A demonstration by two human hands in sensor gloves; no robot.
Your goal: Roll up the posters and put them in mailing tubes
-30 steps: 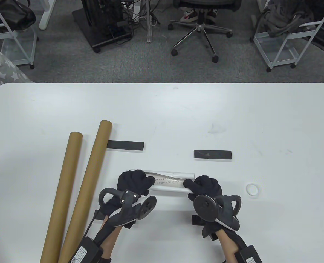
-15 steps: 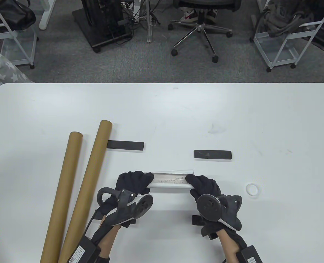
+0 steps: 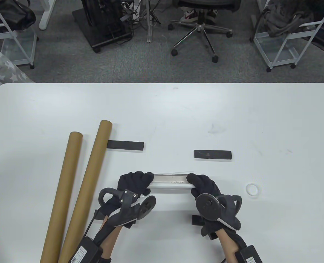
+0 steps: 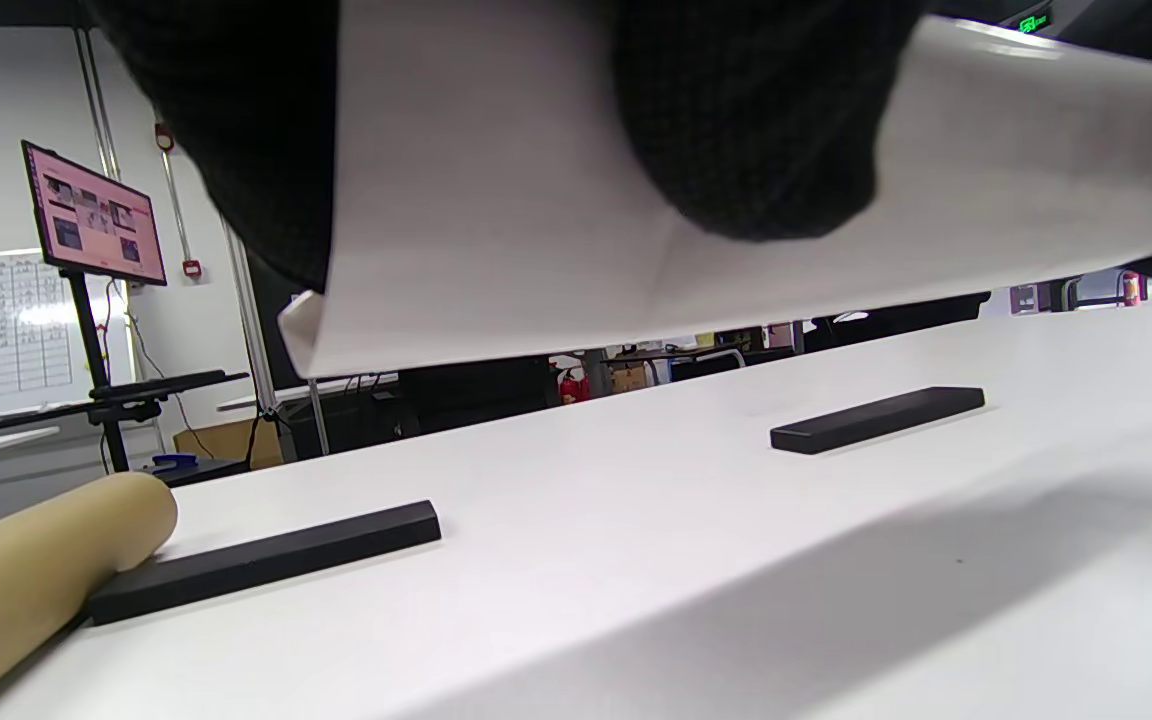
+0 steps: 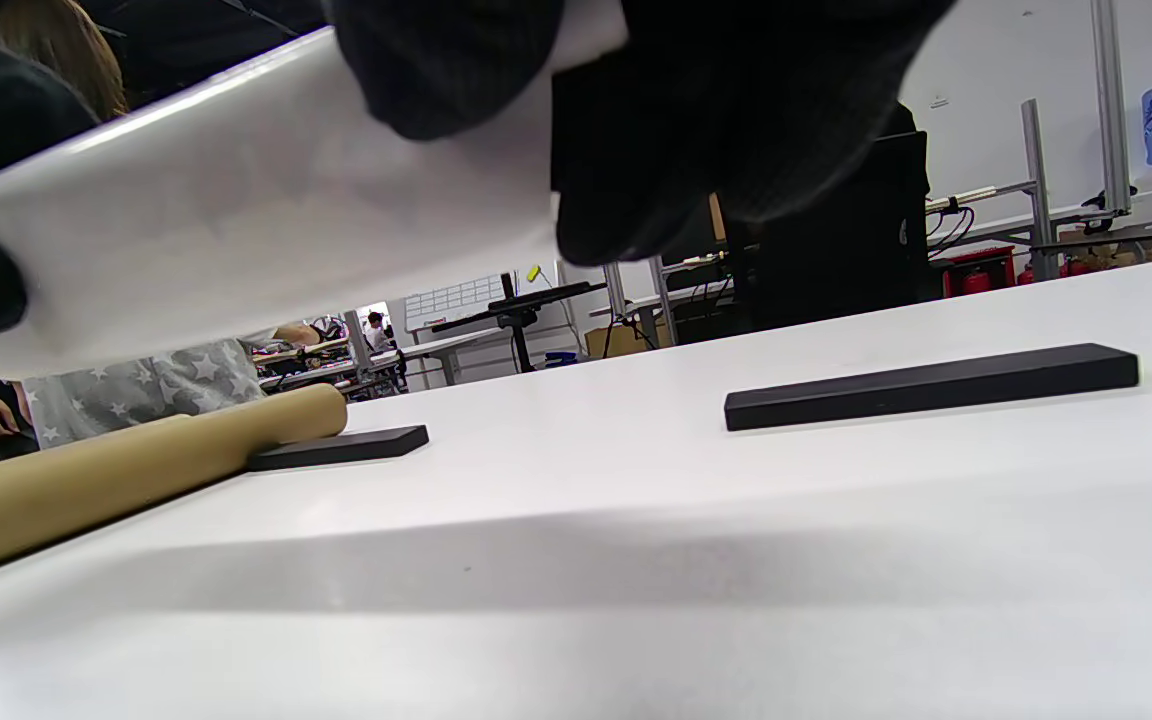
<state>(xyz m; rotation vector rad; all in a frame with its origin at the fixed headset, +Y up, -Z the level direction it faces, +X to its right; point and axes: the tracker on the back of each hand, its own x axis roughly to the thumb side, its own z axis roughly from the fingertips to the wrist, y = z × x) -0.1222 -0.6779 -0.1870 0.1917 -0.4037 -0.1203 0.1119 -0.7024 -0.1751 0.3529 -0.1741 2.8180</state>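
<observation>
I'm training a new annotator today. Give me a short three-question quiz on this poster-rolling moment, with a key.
1. True or false: the rolled white paper poster is lifted off the white table.
2. How many brown cardboard mailing tubes lie on the table?
3. The flat black bar touches: A) a tube, B) the small white ring, C) the poster.

Key: 1 true; 2 two; 3 A. The left hand and right hand grip the poster's ends.

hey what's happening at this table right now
A person in black sensor gloves is holding a rolled white poster just above the table. The left hand grips one end and the right hand grips the other. Two brown mailing tubes lie to the left, neither holding the poster yet. Two black bars lie further back, and a small white ring lies to the right.
</observation>
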